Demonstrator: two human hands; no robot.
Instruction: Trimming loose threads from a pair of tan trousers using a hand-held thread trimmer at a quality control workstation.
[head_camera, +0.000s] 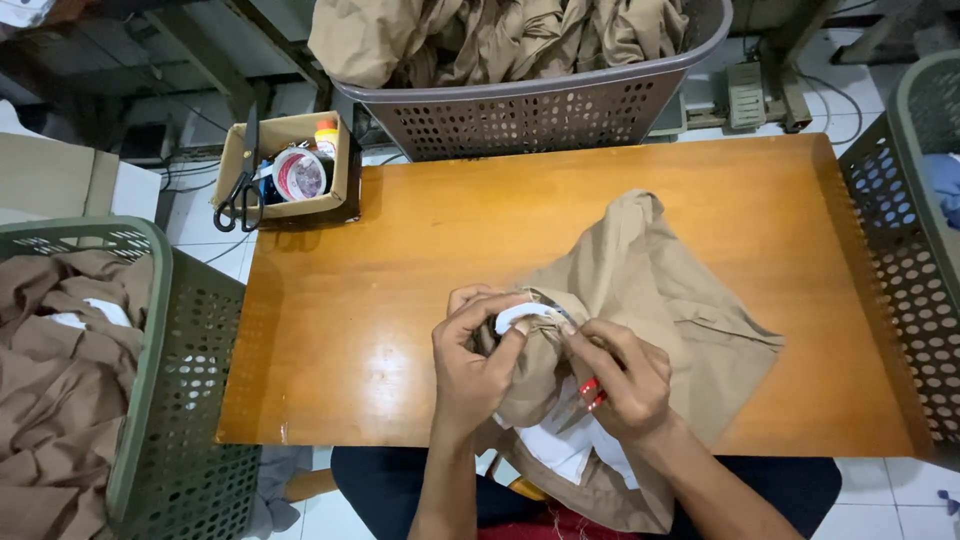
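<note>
A tan garment lies bunched on the right half of the wooden table, hanging over its near edge. My left hand pinches the fabric around a small white label. Beside it, my right hand grips the same fold and holds a small red-handled tool, its tip hidden at the label. White lining shows below my hands.
A green basket of brown garments stands at the left. A grey basket of tan garments sits behind the table, another green basket at the right. A cardboard box holds scissors and tape.
</note>
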